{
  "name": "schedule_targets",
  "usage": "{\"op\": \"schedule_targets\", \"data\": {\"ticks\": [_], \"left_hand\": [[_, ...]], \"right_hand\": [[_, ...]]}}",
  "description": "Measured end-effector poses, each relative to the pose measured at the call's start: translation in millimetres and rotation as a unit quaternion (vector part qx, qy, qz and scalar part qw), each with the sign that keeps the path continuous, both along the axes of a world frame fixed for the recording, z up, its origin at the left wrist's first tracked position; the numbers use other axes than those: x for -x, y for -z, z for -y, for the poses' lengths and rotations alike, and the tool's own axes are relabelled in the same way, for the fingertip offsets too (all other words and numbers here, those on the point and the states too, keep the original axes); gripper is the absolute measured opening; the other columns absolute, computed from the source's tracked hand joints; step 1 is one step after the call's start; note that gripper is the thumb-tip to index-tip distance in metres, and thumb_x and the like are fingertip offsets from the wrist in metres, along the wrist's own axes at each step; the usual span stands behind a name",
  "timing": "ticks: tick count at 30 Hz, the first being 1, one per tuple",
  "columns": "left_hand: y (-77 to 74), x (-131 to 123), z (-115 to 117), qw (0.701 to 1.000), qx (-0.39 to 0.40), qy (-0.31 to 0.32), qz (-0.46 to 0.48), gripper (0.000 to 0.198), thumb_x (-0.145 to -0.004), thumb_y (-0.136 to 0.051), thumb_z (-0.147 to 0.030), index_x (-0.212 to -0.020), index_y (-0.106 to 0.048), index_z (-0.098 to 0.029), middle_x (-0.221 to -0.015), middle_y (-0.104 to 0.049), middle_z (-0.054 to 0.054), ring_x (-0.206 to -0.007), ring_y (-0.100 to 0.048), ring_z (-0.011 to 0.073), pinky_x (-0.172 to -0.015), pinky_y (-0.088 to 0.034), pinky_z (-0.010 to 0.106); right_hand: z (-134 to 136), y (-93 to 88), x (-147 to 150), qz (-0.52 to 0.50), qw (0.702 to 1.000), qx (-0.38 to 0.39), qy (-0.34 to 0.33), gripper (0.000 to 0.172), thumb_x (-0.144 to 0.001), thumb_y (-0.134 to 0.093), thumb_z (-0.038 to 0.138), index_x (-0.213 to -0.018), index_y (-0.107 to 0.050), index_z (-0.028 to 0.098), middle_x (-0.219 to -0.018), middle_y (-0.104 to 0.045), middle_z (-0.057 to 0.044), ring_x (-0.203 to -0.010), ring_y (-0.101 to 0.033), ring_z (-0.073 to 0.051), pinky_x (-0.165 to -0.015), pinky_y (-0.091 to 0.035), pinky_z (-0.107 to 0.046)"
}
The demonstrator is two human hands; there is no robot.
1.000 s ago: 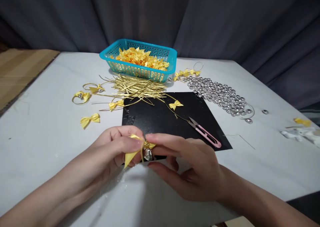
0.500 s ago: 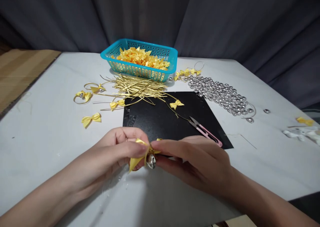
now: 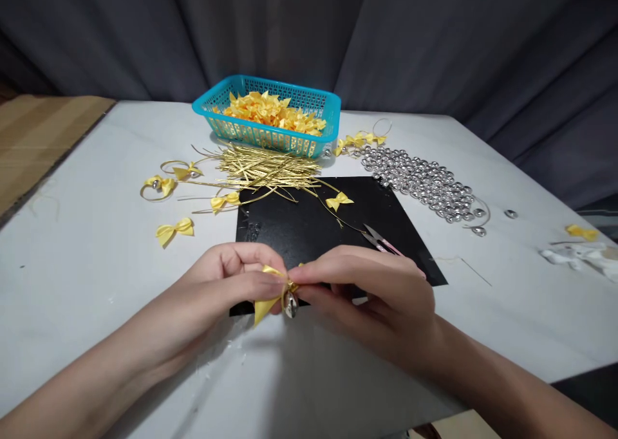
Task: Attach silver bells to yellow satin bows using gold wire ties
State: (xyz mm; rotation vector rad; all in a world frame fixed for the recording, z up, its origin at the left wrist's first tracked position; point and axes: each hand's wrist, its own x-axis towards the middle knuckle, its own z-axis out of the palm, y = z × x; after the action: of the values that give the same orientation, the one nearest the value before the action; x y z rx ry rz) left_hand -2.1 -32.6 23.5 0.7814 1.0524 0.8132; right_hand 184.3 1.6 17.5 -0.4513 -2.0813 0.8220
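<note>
Between my two hands, over the near edge of the black mat (image 3: 309,226), is a yellow ribbon bow (image 3: 263,309) with a silver jingle bell (image 3: 290,304) hanging beneath it. My left hand (image 3: 241,278) is closed, pinching the bow's left loop between thumb and fingers. Just above the bell, my right hand (image 3: 371,291) pinches at the bow's knot, where a bit of gold wire shows. My fingers cover most of the bow's right side. Pink-handled thread snips (image 3: 381,241) lie on the mat, partly behind my right hand.
A blue basket (image 3: 265,133) of yellow bows stands at the back. Gold wire ties (image 3: 265,167) lie in front of it. Silver bells (image 3: 420,181) are heaped to the right. Loose bows (image 3: 174,231) and wire loops lie leftward. A white item (image 3: 579,259) rests far right.
My right hand's fingertips have closed in on the knot above the bell, and the hand now covers more of the snips. My left hand keeps its pinch on the bow.
</note>
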Motion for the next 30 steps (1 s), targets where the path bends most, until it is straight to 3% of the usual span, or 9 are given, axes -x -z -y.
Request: {"op": "schedule_targets", "data": {"ticks": [5, 8, 13, 17, 19, 22, 25, 27, 30], "left_hand": [[-1.5, 0.8, -0.3, 1.0, 0.023, 0.004, 0.007, 0.012, -0.064, -0.062, -0.025, -0.053, -0.062, -0.02, -0.047, -0.058, -0.007, -0.05, -0.044, 0.0074, -0.049, -0.032, 0.017], [-1.8, -0.4, -0.5, 1.0, 0.022, -0.013, 0.011, 0.012, -0.065, -0.062, -0.026, -0.054, -0.063, -0.02, -0.047, -0.055, -0.006, -0.05, -0.043, 0.0085, -0.049, -0.031, 0.018], [-2.5, -4.6, 0.1, 0.998, 0.032, -0.059, -0.021, 0.016, -0.065, -0.063, -0.026, -0.051, -0.061, -0.019, -0.049, -0.053, -0.007, -0.051, -0.037, 0.0077, -0.05, -0.03, 0.017], [-4.6, -4.7, -0.1, 0.996, 0.038, -0.08, 0.022, 0.016, -0.063, -0.067, -0.027, -0.05, -0.061, -0.02, -0.051, -0.054, -0.006, -0.051, -0.04, 0.0081, -0.049, -0.033, 0.017], [-5.9, -4.4, -1.0, 0.995, 0.039, -0.086, 0.04, 0.016, -0.063, -0.067, -0.026, -0.049, -0.062, -0.02, -0.05, -0.053, -0.006, -0.049, -0.04, 0.0075, -0.047, -0.033, 0.016], [-5.8, -4.7, -2.4, 0.994, 0.029, -0.092, 0.044, 0.018, -0.065, -0.066, -0.024, -0.048, -0.061, -0.019, -0.051, -0.051, -0.007, -0.049, -0.039, 0.0066, -0.047, -0.033, 0.015], [-2.1, -5.6, -2.5, 0.995, 0.009, -0.098, 0.028, 0.02, -0.068, -0.064, -0.024, -0.05, -0.06, -0.018, -0.052, -0.05, -0.007, -0.05, -0.038, 0.0068, -0.048, -0.033, 0.016], [1.5, -5.9, -2.3, 0.994, 0.0, -0.108, -0.001, 0.021, -0.07, -0.063, -0.024, -0.05, -0.059, -0.018, -0.053, -0.05, -0.007, -0.051, -0.038, 0.007, -0.049, -0.032, 0.016], [5.8, -5.3, -2.7, 0.992, 0.009, -0.121, -0.044, 0.02, -0.07, -0.066, -0.027, -0.053, -0.06, -0.018, -0.054, -0.05, -0.007, -0.052, -0.039, 0.008, -0.049, -0.031, 0.018]], "right_hand": [[-4.6, -4.0, -4.0, 0.02, 0.999, 0.019, -0.047, 0.028, -0.078, -0.064, 0.003, -0.105, -0.062, 0.011, -0.086, -0.07, -0.003, -0.053, -0.052, -0.005, -0.044, -0.043, -0.014], [-1.7, -3.8, -1.6, -0.016, 0.999, 0.036, -0.013, 0.032, -0.077, -0.066, 0.006, -0.107, -0.06, 0.014, -0.092, -0.068, -0.003, -0.05, -0.047, -0.005, -0.042, -0.042, -0.017], [3.3, 1.6, 2.9, -0.009, 0.997, 0.064, 0.049, 0.024, -0.078, -0.066, 0.01, -0.1, -0.058, 0.017, -0.095, -0.064, -0.005, -0.061, -0.053, -0.009, -0.042, -0.041, -0.019], [3.2, 5.4, 2.8, 0.041, 0.995, 0.093, 0.016, 0.041, -0.078, -0.066, 0.011, -0.115, -0.052, 0.023, -0.1, -0.062, -0.003, -0.052, -0.046, -0.005, -0.045, -0.042, -0.019], [3.1, 5.8, 4.6, 0.024, 0.985, 0.167, 0.045, 0.047, -0.076, -0.066, 0.012, -0.117, -0.047, 0.024, -0.1, -0.06, -0.002, -0.046, -0.043, -0.003, -0.043, -0.04, -0.018], [2.5, 4.8, 9.1, 0.017, 0.92, 0.387, 0.056, 0.038, -0.072, -0.071, 0.024, -0.101, -0.048, 0.02, -0.096, -0.059, -0.002, -0.042, -0.042, -0.001, -0.036, -0.036, -0.016], [1.6, 4.3, 12.2, 0.076, 0.813, 0.574, -0.063, 0.028, -0.074, -0.07, 0.034, -0.092, -0.056, 0.017, -0.085, -0.06, 0.0, -0.04, -0.042, 0.0, -0.036, -0.035, -0.014], [1.3, 4.0, 12.2, 0.083, 0.77, 0.623, -0.109, 0.02, -0.078, -0.067, 0.033, -0.085, -0.061, 0.016, -0.074, -0.061, 0.002, -0.039, -0.041, 0.0, -0.037, -0.034, -0.012], [-1.0, 1.7, 8.8, 0.011, 0.747, 0.651, -0.13, 0.012, -0.08, -0.064, 0.026, -0.076, -0.06, 0.015, -0.072, -0.062, 0.002, -0.038, -0.04, 0.0, -0.036, -0.035, -0.011]]}}
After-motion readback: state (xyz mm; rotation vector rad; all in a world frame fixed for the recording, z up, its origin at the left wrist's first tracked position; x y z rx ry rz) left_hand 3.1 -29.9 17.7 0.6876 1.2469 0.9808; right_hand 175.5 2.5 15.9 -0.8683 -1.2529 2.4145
